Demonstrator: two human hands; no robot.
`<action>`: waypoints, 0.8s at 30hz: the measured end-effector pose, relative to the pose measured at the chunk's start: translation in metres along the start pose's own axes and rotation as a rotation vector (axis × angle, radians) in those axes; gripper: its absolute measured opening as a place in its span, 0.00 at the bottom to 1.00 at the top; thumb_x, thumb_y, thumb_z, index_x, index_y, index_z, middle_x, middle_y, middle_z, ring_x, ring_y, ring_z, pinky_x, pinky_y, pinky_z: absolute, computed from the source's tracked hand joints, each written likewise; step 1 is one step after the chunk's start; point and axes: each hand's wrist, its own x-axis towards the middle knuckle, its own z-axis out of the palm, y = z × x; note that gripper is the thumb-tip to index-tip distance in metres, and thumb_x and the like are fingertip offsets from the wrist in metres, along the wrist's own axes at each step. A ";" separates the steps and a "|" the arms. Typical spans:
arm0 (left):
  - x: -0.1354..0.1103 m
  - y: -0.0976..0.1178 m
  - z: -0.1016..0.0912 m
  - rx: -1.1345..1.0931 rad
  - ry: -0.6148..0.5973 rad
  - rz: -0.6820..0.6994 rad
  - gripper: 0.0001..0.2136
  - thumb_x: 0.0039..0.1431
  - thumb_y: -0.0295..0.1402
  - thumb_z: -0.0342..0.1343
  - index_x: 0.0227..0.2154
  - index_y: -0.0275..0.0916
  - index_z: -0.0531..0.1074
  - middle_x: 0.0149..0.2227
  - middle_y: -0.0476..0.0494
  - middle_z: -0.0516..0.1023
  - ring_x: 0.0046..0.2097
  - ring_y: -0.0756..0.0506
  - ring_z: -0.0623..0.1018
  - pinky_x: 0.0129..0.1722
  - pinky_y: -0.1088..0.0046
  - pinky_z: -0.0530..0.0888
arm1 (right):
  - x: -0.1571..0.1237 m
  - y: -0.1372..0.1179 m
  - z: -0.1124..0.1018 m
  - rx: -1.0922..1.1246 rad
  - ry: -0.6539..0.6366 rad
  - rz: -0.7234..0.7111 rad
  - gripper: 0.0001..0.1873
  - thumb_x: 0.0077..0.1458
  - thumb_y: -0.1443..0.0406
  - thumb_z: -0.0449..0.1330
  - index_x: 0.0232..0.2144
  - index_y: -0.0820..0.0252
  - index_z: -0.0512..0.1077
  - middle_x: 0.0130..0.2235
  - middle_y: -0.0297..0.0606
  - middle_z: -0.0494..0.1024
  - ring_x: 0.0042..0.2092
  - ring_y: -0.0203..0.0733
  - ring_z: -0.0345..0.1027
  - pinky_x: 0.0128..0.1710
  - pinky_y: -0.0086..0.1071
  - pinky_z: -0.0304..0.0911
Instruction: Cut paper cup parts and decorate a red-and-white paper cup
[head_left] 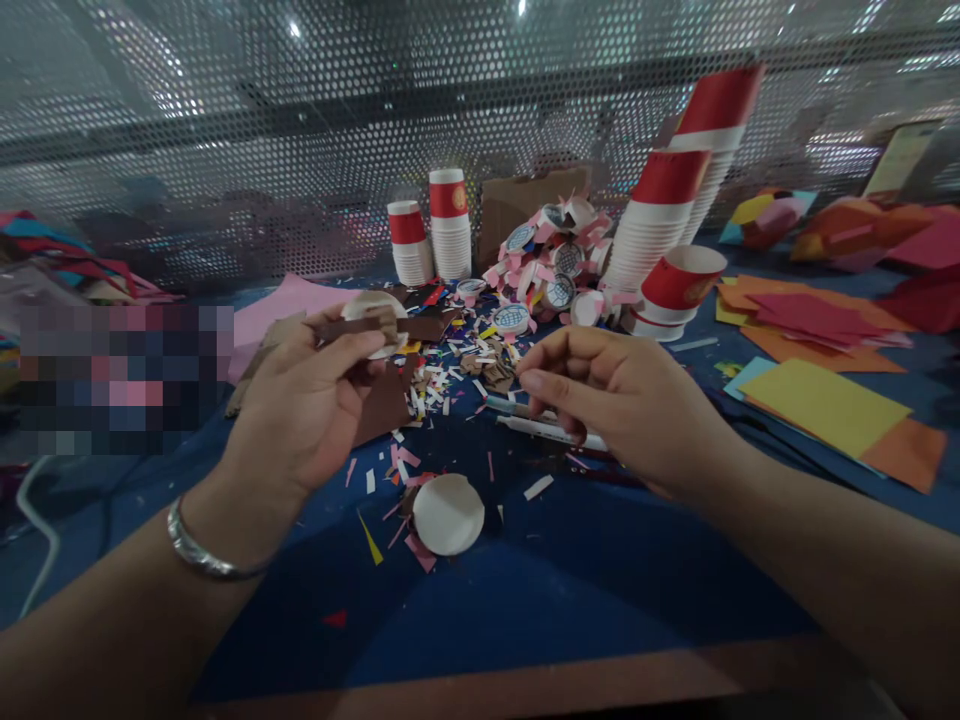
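My left hand (300, 390) pinches a round white paper piece (375, 308) with a brown paper strip (427, 328) across it. To the right, my right hand (600, 390) hovers over the table with thumb and fingertips drawn together; anything between them is too small to make out. Below it lie a white marker (551, 432) and another pen (510, 406). Nearer to me, a white paper disc (448, 514) rests on the table. Small brown paper pieces (491, 365) and white scraps are strewn between the hands.
Red and white paper cups stand in stacks, two at the back (450, 225) and taller ones (660, 210) at right. A heap of decorated discs with pink tabs (562, 260) lies between. Coloured paper sheets (825, 395) are at right, pink paper (289, 310) at left. A perforated screen (322, 140) rises behind.
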 end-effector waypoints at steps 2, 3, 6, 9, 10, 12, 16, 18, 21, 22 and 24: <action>0.000 -0.002 0.001 -0.043 0.016 -0.021 0.08 0.51 0.17 0.63 0.29 0.37 0.77 0.38 0.47 0.81 0.38 0.52 0.77 0.29 0.84 0.72 | 0.002 0.000 -0.002 -0.019 0.040 -0.028 0.09 0.63 0.60 0.64 0.37 0.60 0.74 0.28 0.30 0.76 0.22 0.28 0.60 0.21 0.26 0.55; -0.001 -0.003 0.002 -0.055 0.005 -0.046 0.09 0.51 0.17 0.63 0.28 0.38 0.77 0.37 0.48 0.81 0.37 0.52 0.77 0.30 0.83 0.72 | 0.003 0.000 -0.003 -0.037 0.052 -0.034 0.09 0.63 0.59 0.64 0.38 0.60 0.74 0.28 0.31 0.76 0.22 0.28 0.61 0.21 0.26 0.55; -0.008 -0.003 0.004 -0.065 -0.047 -0.104 0.09 0.51 0.18 0.65 0.26 0.38 0.75 0.36 0.48 0.82 0.36 0.51 0.78 0.34 0.78 0.76 | 0.003 -0.001 -0.004 -0.138 0.027 -0.050 0.09 0.63 0.59 0.64 0.37 0.60 0.74 0.29 0.32 0.77 0.25 0.31 0.63 0.24 0.28 0.57; -0.010 -0.004 0.003 -0.042 -0.041 -0.169 0.08 0.51 0.19 0.66 0.29 0.38 0.76 0.36 0.48 0.82 0.34 0.50 0.78 0.34 0.76 0.77 | -0.001 -0.001 0.000 -0.301 -0.115 -0.117 0.07 0.63 0.62 0.63 0.34 0.60 0.75 0.30 0.33 0.76 0.29 0.34 0.67 0.29 0.28 0.60; -0.010 -0.005 0.002 -0.033 -0.040 -0.194 0.08 0.52 0.20 0.66 0.31 0.38 0.77 0.36 0.47 0.82 0.34 0.50 0.78 0.34 0.75 0.76 | -0.004 -0.001 0.003 -0.350 -0.182 -0.152 0.07 0.63 0.63 0.63 0.34 0.60 0.75 0.30 0.32 0.76 0.30 0.34 0.67 0.30 0.29 0.60; -0.008 -0.010 0.000 -0.035 -0.053 -0.222 0.08 0.52 0.22 0.67 0.34 0.38 0.78 0.37 0.47 0.82 0.35 0.50 0.78 0.33 0.76 0.76 | -0.010 -0.002 0.009 -0.421 -0.336 -0.243 0.05 0.63 0.64 0.63 0.35 0.60 0.76 0.31 0.33 0.77 0.30 0.34 0.67 0.31 0.29 0.60; -0.007 -0.016 0.001 -0.033 -0.083 -0.201 0.10 0.52 0.21 0.67 0.37 0.38 0.79 0.41 0.46 0.81 0.39 0.50 0.78 0.35 0.78 0.75 | -0.021 -0.002 0.020 -0.511 -0.584 -0.444 0.07 0.64 0.65 0.63 0.42 0.62 0.78 0.37 0.37 0.79 0.36 0.37 0.69 0.35 0.30 0.60; -0.008 -0.016 0.003 -0.009 -0.087 -0.204 0.11 0.52 0.21 0.67 0.38 0.38 0.78 0.43 0.46 0.82 0.40 0.50 0.78 0.35 0.77 0.75 | -0.023 -0.001 0.023 -0.548 -0.631 -0.481 0.08 0.65 0.68 0.61 0.44 0.62 0.78 0.38 0.38 0.78 0.37 0.39 0.70 0.36 0.31 0.60; -0.010 -0.014 0.006 0.003 -0.090 -0.203 0.13 0.51 0.21 0.67 0.39 0.38 0.77 0.43 0.46 0.82 0.40 0.49 0.78 0.33 0.77 0.74 | -0.023 -0.004 0.023 -0.515 -0.637 -0.446 0.08 0.64 0.71 0.59 0.42 0.63 0.79 0.37 0.37 0.77 0.37 0.38 0.69 0.37 0.30 0.61; -0.011 -0.014 0.006 0.003 -0.093 -0.203 0.14 0.50 0.20 0.67 0.39 0.38 0.76 0.43 0.46 0.82 0.40 0.49 0.78 0.33 0.77 0.74 | -0.023 -0.006 0.022 -0.471 -0.635 -0.407 0.07 0.64 0.71 0.60 0.40 0.63 0.79 0.36 0.36 0.77 0.36 0.36 0.69 0.36 0.29 0.61; -0.011 -0.013 0.006 0.004 -0.099 -0.206 0.15 0.50 0.20 0.67 0.40 0.37 0.76 0.43 0.45 0.82 0.39 0.50 0.77 0.32 0.77 0.73 | -0.022 -0.012 0.019 -0.341 -0.637 -0.270 0.03 0.62 0.70 0.63 0.36 0.62 0.78 0.34 0.33 0.77 0.33 0.34 0.68 0.33 0.27 0.61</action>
